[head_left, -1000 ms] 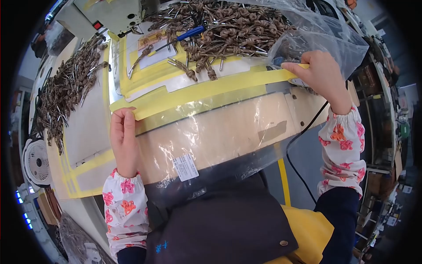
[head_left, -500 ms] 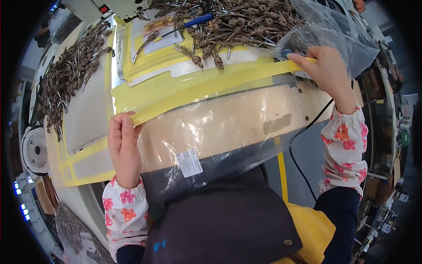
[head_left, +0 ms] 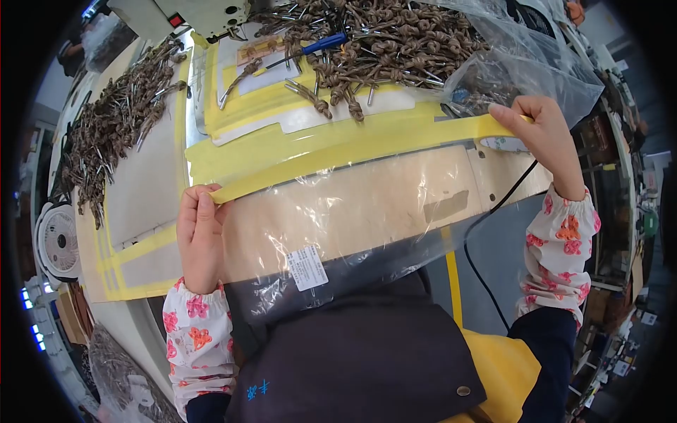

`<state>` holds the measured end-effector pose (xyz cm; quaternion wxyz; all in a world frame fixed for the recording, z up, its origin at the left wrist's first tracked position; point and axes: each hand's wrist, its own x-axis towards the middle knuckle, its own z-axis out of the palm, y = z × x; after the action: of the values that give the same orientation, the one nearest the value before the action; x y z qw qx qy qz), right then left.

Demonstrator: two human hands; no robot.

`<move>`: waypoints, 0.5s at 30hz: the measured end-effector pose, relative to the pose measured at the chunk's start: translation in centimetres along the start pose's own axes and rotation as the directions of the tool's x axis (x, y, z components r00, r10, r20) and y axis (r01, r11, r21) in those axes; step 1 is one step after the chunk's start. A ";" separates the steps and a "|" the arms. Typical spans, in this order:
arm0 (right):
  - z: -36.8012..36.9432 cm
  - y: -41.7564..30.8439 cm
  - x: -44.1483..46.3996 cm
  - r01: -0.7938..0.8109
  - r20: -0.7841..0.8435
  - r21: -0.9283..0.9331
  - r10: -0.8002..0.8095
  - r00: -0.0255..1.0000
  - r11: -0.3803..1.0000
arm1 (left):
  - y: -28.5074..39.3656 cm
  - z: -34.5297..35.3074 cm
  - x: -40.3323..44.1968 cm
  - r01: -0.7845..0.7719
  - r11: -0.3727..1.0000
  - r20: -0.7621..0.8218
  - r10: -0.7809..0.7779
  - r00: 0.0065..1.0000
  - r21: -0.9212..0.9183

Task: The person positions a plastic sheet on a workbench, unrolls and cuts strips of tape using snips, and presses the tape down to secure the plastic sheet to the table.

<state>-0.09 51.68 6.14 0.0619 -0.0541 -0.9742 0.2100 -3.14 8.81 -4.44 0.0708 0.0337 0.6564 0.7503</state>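
A strip of yellow tape (head_left: 338, 155) stretches between my two hands over the near part of the table. My left hand (head_left: 202, 236) pinches the strip's left end between thumb and fingers. At the strip's other end, my right hand (head_left: 541, 134) holds the tape roll (head_left: 502, 143), whose printed inner side shows under the fingers. Beneath the strip lies a clear plastic sheet (head_left: 282, 218) with a white label (head_left: 307, 268), hanging over the table's front edge. More yellow tape covers the surface just behind the strip.
Piles of knotted brown cords (head_left: 395, 46) with metal tips lie at the back and left. A blue-handled screwdriver (head_left: 324, 44) rests by them. A clear bag (head_left: 536, 70) stands at the back right. A black cable (head_left: 483, 275) hangs at the front edge; a white fan (head_left: 58, 242) is far left.
My right hand has moved a little right and down with the roll, and more of the roll shows. My left hand still pinches the tape end. The view has shifted slightly.
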 end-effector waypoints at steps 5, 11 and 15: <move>-1.4 -0.3 -1.2 -0.099 0.222 0.545 -0.030 0.975 0.833 | 0.6 -0.7 0.3 0.099 0.976 -0.045 -0.110 0.993 -0.196; -1.5 -1.2 -1.5 0.032 0.277 0.320 -0.126 0.952 0.947 | 2.6 -2.1 0.2 -0.050 0.990 -0.047 0.044 0.998 -0.135; -0.4 -2.2 -2.1 0.123 0.222 0.079 -0.137 0.965 0.989 | 5.4 -2.3 -0.8 -0.193 0.978 -0.151 0.179 0.972 -0.080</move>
<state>1.87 49.59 7.19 -0.0346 0.0362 -0.9691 0.2416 -3.03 5.79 0.63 -0.0456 0.0377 0.6176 0.7842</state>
